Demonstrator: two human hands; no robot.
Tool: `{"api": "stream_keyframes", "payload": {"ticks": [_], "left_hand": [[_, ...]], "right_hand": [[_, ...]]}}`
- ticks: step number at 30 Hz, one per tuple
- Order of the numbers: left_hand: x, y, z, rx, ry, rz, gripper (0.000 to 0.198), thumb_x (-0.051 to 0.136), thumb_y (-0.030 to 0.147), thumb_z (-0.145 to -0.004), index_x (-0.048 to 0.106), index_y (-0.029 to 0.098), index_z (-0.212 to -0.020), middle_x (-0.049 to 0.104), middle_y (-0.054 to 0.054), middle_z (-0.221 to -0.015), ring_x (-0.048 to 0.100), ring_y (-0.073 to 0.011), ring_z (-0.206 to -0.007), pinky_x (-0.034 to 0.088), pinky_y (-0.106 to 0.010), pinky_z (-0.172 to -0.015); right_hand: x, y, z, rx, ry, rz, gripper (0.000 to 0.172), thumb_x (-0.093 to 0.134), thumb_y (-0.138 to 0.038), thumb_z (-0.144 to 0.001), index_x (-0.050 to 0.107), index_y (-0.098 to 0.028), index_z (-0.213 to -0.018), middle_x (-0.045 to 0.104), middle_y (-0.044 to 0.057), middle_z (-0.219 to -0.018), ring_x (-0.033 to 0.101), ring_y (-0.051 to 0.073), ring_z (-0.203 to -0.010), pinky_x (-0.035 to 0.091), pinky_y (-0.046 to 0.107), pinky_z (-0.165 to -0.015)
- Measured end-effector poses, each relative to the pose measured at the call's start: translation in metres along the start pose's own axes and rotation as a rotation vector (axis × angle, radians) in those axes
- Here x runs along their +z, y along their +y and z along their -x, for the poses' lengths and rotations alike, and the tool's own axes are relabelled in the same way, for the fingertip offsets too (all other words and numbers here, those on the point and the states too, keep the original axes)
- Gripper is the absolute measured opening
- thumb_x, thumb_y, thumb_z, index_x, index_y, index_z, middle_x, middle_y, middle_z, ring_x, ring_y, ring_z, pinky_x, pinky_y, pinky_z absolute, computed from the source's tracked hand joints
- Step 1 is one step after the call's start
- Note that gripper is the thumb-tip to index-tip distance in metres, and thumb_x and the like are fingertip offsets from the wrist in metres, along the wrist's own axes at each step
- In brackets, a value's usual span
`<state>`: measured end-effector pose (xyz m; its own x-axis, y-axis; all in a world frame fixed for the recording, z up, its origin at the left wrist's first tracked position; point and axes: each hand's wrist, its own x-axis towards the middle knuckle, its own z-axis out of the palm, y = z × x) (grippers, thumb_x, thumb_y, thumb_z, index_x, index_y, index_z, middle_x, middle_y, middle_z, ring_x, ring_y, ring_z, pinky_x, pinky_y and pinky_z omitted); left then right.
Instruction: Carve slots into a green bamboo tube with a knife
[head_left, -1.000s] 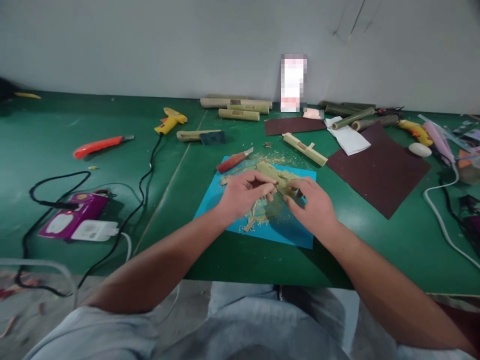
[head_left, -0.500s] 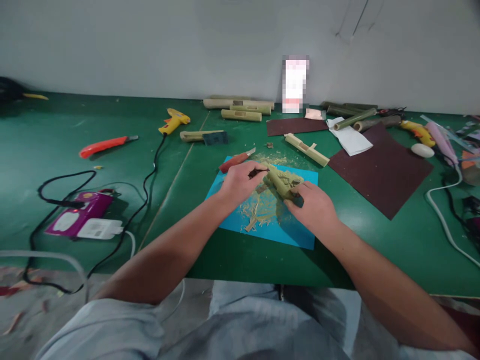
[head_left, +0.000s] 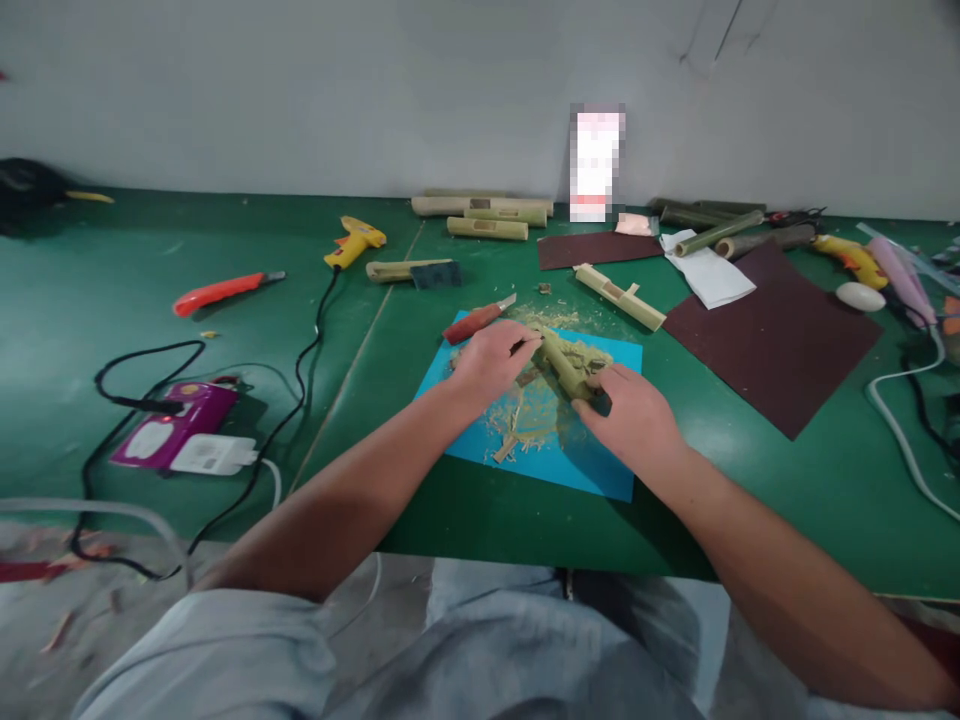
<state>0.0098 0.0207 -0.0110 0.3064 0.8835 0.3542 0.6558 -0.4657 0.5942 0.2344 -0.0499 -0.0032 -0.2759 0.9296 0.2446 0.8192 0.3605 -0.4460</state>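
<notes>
A short green bamboo tube [head_left: 564, 368] slants above a blue sheet [head_left: 611, 478] littered with pale shavings. My left hand [head_left: 491, 362] is closed in a pinch at the tube's far end, fingertips touching it. Around the near end, my right hand [head_left: 637, 408] is closed, thumb below and fingers over the top. A small dark piece [head_left: 602, 402] shows at the right fingers; whether it is sandpaper I cannot tell. Just beyond my left hand lies a carving knife [head_left: 472, 324] with a reddish handle, its blade pointing away to the right.
Notched bamboo pieces [head_left: 487, 229] lie along the back, another [head_left: 619, 298] beyond my right hand. A yellow glue gun [head_left: 355, 242], red utility knife [head_left: 225, 293] and purple power strip [head_left: 176, 425] with cables are leftward. Rightward are brown sheets [head_left: 776, 345] and a white egg-shaped object [head_left: 860, 296].
The whole view has shifted slightly, so the table things appear a little further right. Both hands stay on the bamboo tube, with barely any movement against the blue sheet.
</notes>
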Motion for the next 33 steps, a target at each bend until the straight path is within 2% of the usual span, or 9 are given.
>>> {"api": "stream_keyframes", "payload": {"ticks": [5,10,15,24,29,33], "left_hand": [[0.004,0.011,0.007,0.123,-0.165,-0.038,0.025,0.052,0.034,-0.098,0.073,0.021,-0.101,0.074,-0.008,-0.100,0.068,-0.0229,-0.097,0.053,-0.036,-0.089],[-0.002,0.002,0.000,0.085,-0.073,-0.082,0.024,0.052,0.032,-0.098,0.072,0.021,-0.104,0.074,-0.008,-0.108,0.068,-0.0226,-0.104,0.051,-0.038,-0.097],[-0.003,0.004,-0.003,0.076,-0.060,-0.140,0.026,0.053,0.031,-0.098,0.067,0.022,-0.118,0.072,-0.008,-0.114,0.066,-0.0216,-0.108,0.051,-0.035,-0.097],[0.001,0.006,0.000,0.100,-0.051,-0.123,0.024,0.054,0.032,-0.099,0.073,0.020,-0.107,0.072,-0.007,-0.100,0.068,-0.0208,-0.096,0.053,-0.034,-0.090],[0.008,0.012,0.006,0.217,-0.159,-0.086,0.032,0.045,0.032,-0.102,0.073,0.017,-0.107,0.071,-0.009,-0.095,0.068,-0.0241,-0.093,0.054,-0.036,-0.083],[0.006,0.010,0.003,0.121,-0.046,-0.087,0.028,0.048,0.029,-0.098,0.072,0.018,-0.093,0.069,-0.010,-0.091,0.066,-0.0246,-0.092,0.053,-0.039,-0.088]], "right_hand": [[0.000,0.001,0.000,0.001,0.008,-0.014,0.008,0.064,-0.030,-0.084,0.062,-0.022,-0.085,0.066,0.008,-0.091,0.062,0.025,-0.091,0.047,0.036,-0.075],[-0.001,-0.001,0.000,0.011,-0.002,-0.015,0.009,0.065,-0.029,-0.084,0.063,-0.021,-0.087,0.067,0.008,-0.093,0.063,0.026,-0.095,0.048,0.037,-0.078],[-0.001,-0.002,0.000,-0.002,0.015,-0.014,0.009,0.064,-0.030,-0.084,0.063,-0.021,-0.087,0.067,0.008,-0.092,0.063,0.026,-0.094,0.048,0.037,-0.078],[-0.001,-0.002,0.000,0.003,0.002,-0.026,0.008,0.065,-0.029,-0.084,0.063,-0.022,-0.085,0.067,0.008,-0.091,0.063,0.026,-0.093,0.048,0.038,-0.077],[0.001,-0.001,0.001,0.002,0.012,-0.016,0.007,0.065,-0.029,-0.084,0.062,-0.023,-0.083,0.066,0.007,-0.089,0.062,0.025,-0.091,0.047,0.036,-0.075],[0.002,-0.001,0.001,0.014,0.015,-0.010,0.009,0.066,-0.031,-0.084,0.064,-0.022,-0.085,0.067,0.008,-0.090,0.062,0.026,-0.093,0.048,0.038,-0.078]]}}
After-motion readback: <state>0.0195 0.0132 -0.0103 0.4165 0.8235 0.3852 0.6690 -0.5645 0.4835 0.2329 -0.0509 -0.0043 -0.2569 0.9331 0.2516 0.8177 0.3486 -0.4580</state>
